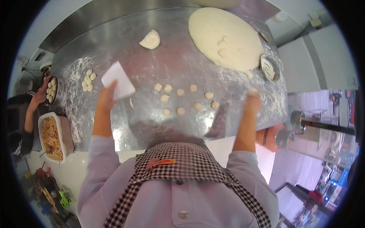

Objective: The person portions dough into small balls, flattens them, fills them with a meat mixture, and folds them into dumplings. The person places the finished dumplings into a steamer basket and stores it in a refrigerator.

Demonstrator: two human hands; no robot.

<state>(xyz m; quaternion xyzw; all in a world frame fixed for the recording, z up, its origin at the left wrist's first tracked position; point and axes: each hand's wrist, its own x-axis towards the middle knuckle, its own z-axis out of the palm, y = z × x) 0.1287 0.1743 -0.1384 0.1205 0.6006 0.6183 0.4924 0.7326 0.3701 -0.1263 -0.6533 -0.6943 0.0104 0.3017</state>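
My left hand (109, 92) grips a white rectangular sheet or flat scraper (119, 81) over the left part of the steel table. My right hand (252, 98) is blurred at the table's right, above scattered flour; whether it holds anything does not show. Between the hands lie several small dough pieces (180, 92) in loose rows. Left of my left hand, several dough balls (87, 80) sit clustered together. A large slab of dough (225, 40) covers the back right, and a smaller dough lump (151, 40) rests at the back middle.
A bowl with floury residue (268, 67) stands beside the slab. On the left, a tub of filling (52, 138) is at the table's corner, and another person's hand (41, 92) holds a round container of dough balls (51, 89). An orange sack (269, 138) is beyond the right edge.
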